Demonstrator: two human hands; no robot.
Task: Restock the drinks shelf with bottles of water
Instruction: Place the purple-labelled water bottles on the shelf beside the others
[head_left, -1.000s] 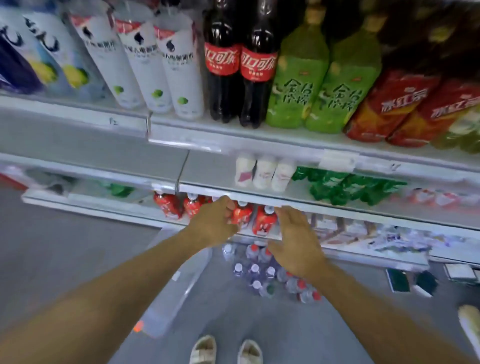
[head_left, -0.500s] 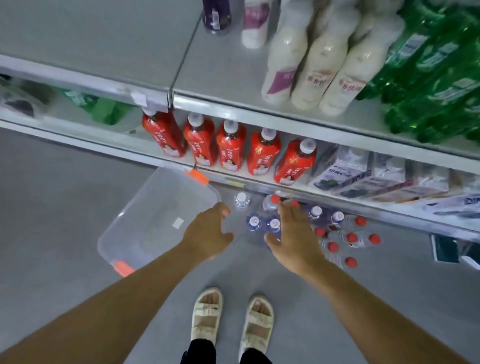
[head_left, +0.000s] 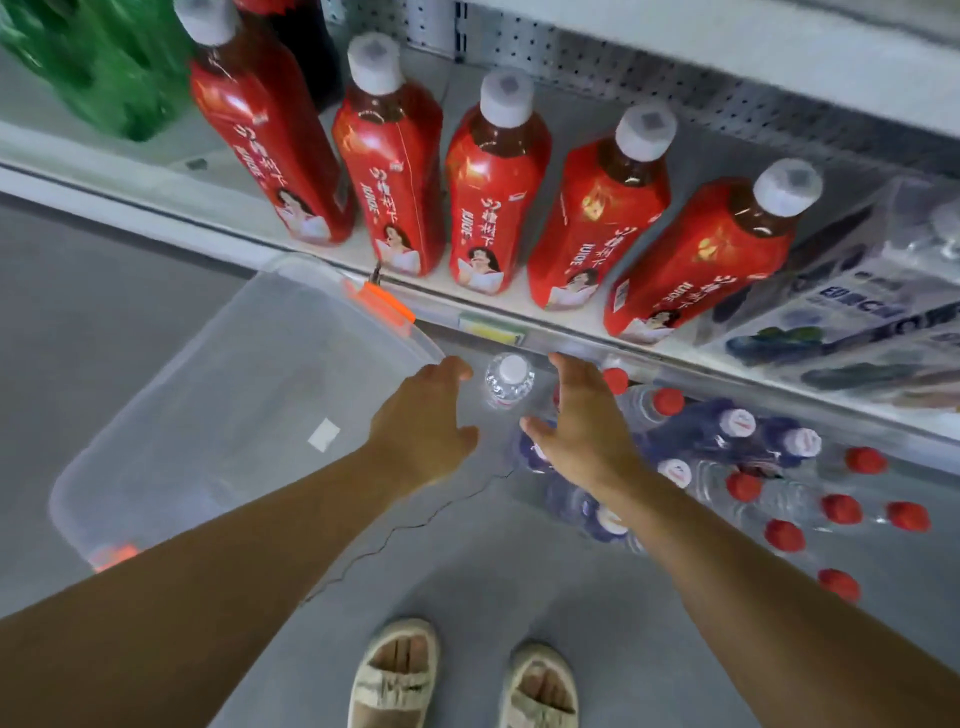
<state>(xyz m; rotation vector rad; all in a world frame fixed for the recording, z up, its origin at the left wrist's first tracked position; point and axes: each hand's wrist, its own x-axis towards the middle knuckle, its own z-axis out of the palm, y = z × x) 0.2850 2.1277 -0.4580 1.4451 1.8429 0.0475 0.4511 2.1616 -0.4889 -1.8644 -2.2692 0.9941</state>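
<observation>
Water bottles (head_left: 748, 467) stand crowded on the grey floor (head_left: 467, 597) below the bottom shelf's front edge, filling the frame's 3 o'clock to 4 o'clock stretch. Some carry red caps, others white caps over dark blue wrapping. One clear bottle with a white cap (head_left: 510, 382) stands upright at the group's 9 o'clock end, a little apart from the rest, right under the shelf lip.

Both bare hands reach down toward that lone bottle. The left hand (head_left: 423, 431) sits at its 8 o'clock, fingers spread apart and loosely curled, holding nothing; its fingertips lie just beside the cap, and I cannot tell if they touch. The right hand (head_left: 584, 431) sits at the bottle's 4 o'clock, palm turned inward, fingers apart and extended, also gripping nothing, hovering over the blue-wrapped bottles and hiding a few.

At 9 o'clock from the hands a clear plastic bin (head_left: 156, 467) with orange clips rests on the floor, tilted against the shelf base.

On the bottom shelf (head_left: 156, 171), at 12 o'clock, five red juice bottles (head_left: 493, 192) with white caps stand in a row. Green bottles (head_left: 98, 62) show at 11 o'clock, blurred. Wrapped multipacks (head_left: 857, 312) lie at 2 o'clock.

Two feet in pale sandals (head_left: 462, 680) stand at 6 o'clock
</observation>
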